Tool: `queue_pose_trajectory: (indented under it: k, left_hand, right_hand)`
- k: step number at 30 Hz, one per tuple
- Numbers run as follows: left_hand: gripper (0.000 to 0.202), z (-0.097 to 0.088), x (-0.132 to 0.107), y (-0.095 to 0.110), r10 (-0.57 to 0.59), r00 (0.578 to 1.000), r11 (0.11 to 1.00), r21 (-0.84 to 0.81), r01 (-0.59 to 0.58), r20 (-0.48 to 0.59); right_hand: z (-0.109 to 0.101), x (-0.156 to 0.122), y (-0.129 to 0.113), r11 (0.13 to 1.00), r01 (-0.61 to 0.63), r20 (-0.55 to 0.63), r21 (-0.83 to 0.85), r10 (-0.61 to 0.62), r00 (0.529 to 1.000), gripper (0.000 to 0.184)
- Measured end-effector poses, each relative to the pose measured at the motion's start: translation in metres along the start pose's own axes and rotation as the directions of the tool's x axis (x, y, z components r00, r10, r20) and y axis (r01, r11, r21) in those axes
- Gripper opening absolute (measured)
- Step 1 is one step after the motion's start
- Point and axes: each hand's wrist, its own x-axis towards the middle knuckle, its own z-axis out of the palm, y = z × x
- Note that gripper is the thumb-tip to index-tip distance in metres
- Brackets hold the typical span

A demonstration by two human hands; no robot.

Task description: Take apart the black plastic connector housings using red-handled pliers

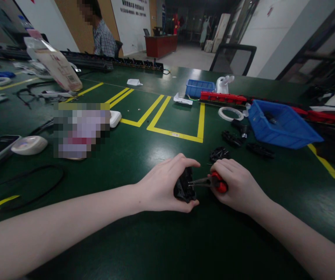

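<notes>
left hand (163, 186) clamped on black part (184, 187) | right hand (237, 186) closed round pliers (211, 182), nose at 9 o'clock | steady part on surface (167, 241), squeeze gently

Blue bins (284, 126) two; tape rolls (230, 113) two.
</notes>
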Motion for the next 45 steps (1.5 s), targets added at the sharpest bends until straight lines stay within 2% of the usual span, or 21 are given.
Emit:
queue_pose_trajectory:
  k: [6,10,15,19,24,28,34,38,41,45]
  left_hand:
    - [0.07,-0.0061,0.0028,0.0027,-0.105,0.987,0.986,-0.117,0.119,0.118]
    - [0.067,-0.0093,0.0047,0.0016,-0.107,0.976,0.972,-0.185,0.142,0.188]
    - [0.066,-0.0042,0.0013,-0.0013,-0.054,0.993,0.988,-0.135,0.068,0.106]
    - [0.067,-0.0003,-0.002,-0.0013,0.012,1.0,1.0,-0.022,-0.012,0.019]
    - [0.068,-0.0017,-0.0012,0.0014,0.035,0.999,0.992,0.12,-0.036,0.016]
    - [0.072,-0.0023,0.0001,0.0018,0.007,1.0,0.997,0.078,-0.009,0.023]
    - [0.071,-0.0041,0.0014,-0.0014,-0.028,0.995,0.985,-0.165,0.044,0.098]
    - [0.067,-0.0056,0.002,-0.0036,-0.019,0.988,0.97,-0.235,0.055,0.152]
    - [0.066,-0.0055,0.0017,-0.0034,0.011,0.992,0.974,-0.226,0.018,0.123]
    - [0.066,-0.0039,-0.0005,-0.0007,0.056,0.998,0.994,-0.095,-0.052,0.035]
  right_hand:
    - [0.0037,-0.0035,-0.0003,1.0,0.015,-0.023,0.01,-0.015,1.0,0.003]
    - [0.0047,-0.0034,-0.0007,1.0,0.023,-0.027,0.008,-0.023,0.999,0.003]
    - [0.0002,-0.0004,-0.0009,1.0,0.027,-0.006,-0.001,-0.027,1.0,0.004]
    - [0.0006,-0.0015,0.0007,1.0,0.023,0.0,0.007,-0.023,1.0,0.006]
    - [0.005,-0.0047,0.004,0.999,0.0,-0.027,0.036,0.001,1.0,0.008]
    - [0.0039,-0.0035,0.003,1.0,0.021,-0.005,0.014,-0.021,1.0,0.007]
    - [0.0023,-0.0025,-0.0015,0.999,0.036,-0.006,0.033,-0.036,0.999,0.006]
    - [0.0022,-0.0025,-0.0024,0.998,0.046,-0.004,0.037,-0.046,0.999,0.005]
    - [0.0025,-0.0023,-0.0021,0.998,0.038,0.006,0.044,-0.038,0.999,0.005]
    - [0.0028,-0.0019,-0.0017,0.997,0.015,-0.011,0.076,-0.014,1.0,0.007]
